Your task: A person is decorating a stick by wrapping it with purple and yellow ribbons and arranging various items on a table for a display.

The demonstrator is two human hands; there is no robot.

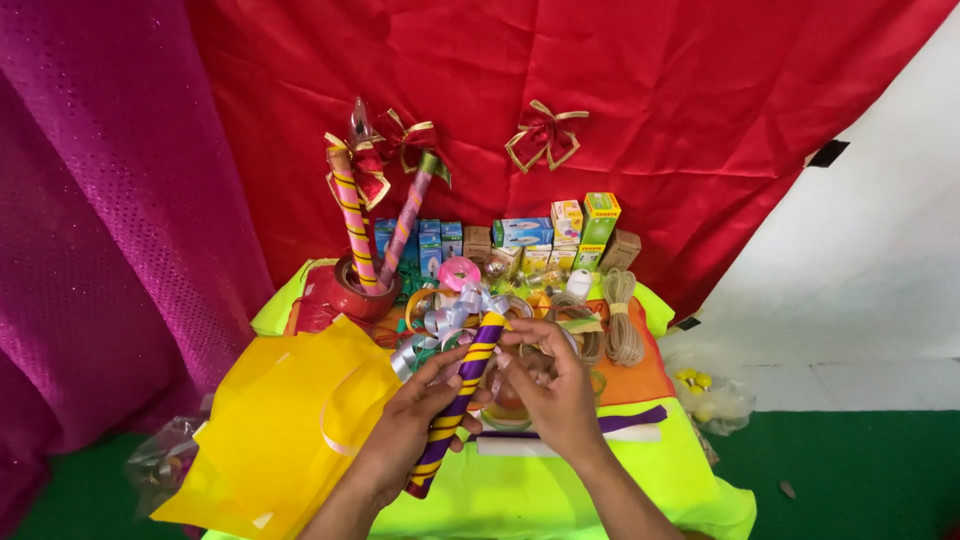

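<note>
My left hand [405, 425] grips a long tube wrapped in purple and yellow stripes [458, 400], held slanting up toward a bunch of curled silver ribbon [447, 325] at its top end. My right hand [550, 385] is beside the tube's upper part, fingers pinched close to it over a roll of clear tape; whether it holds anything I cannot tell. A purple strip [632, 419] and a white strip lie just right of my right wrist on the lime-green table cover [700, 470].
A yellow bag [285, 420] lies at the left. Two striped tubes with bows [355, 215] stand in a red pot [345, 290]. Small boxes [560, 235], twine bundles [620, 315] and ribbon rolls [458, 272] crowd the back. Red cloth with a bow [545, 135] hangs behind.
</note>
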